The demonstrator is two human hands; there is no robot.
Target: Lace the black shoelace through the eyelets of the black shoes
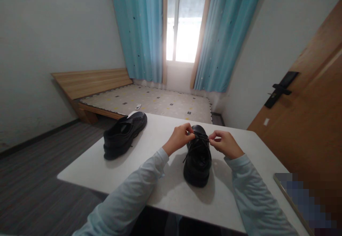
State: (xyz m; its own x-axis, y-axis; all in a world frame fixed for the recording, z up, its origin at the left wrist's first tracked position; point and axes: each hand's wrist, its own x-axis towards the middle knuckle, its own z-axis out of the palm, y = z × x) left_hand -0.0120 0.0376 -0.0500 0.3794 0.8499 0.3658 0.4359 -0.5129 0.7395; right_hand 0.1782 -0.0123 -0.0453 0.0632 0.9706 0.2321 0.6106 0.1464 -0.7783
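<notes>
A black lace-up shoe [197, 164] stands on the white table in front of me, its toe pointing away and its heel toward me. At the left side of its lacing, my left hand [179, 138] is closed in a pinch on the black shoelace [201, 136]. From the right, my right hand [224, 143] pinches the lace too, with thumb and forefinger together. Part of the lace hangs down the shoe's left side. A second black shoe [124, 134] rests farther left on the table, apart from both hands.
The white table [160, 193] has its near edge close to my body. Beyond it is a bed [160, 100] with a small white object [138, 106] on it. A wooden door [307, 122] stands at the right, and a blurred-out panel [301, 200] at the lower right.
</notes>
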